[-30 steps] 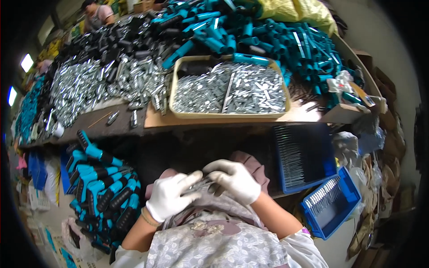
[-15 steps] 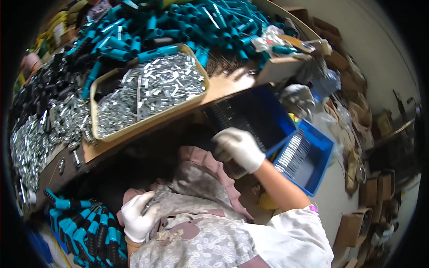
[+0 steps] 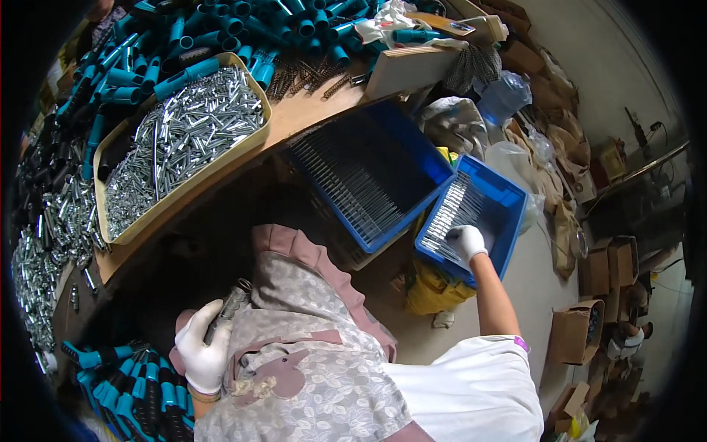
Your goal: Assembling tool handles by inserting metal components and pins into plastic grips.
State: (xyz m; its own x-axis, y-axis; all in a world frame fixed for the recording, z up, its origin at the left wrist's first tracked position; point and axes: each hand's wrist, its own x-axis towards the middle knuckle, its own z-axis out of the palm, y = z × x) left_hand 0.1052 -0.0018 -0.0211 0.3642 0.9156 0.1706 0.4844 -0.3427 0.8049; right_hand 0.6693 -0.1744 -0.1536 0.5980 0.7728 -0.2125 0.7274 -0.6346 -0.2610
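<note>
My left hand (image 3: 202,352), in a white glove, rests against my floral apron (image 3: 324,383). Its fingers and thumb close around a small grey metal cylinder (image 3: 234,302) with a ring-like end. On the right, my gloved right hand (image 3: 469,243) reaches into a blue crate (image 3: 510,225). Its curled fingertips touch a row of shiny metal rods (image 3: 451,214); whatever lies between them is hidden. Beside this crate, a larger blue crate (image 3: 434,171) holds more slim metal rods (image 3: 353,193) in rows.
A cream tray (image 3: 266,110) full of small metal parts sits on the table, with teal tubes (image 3: 228,26) heaped behind it and dark springs (image 3: 335,87) to its right. Teal-and-black handles (image 3: 132,390) are piled at lower left. Cardboard boxes (image 3: 578,331) stand on the right.
My right hand has moved right, from in front of the larger crate into the smaller one. My left hand stays at the apron, its grey cylinder now plainer to see. The view has shifted.
</note>
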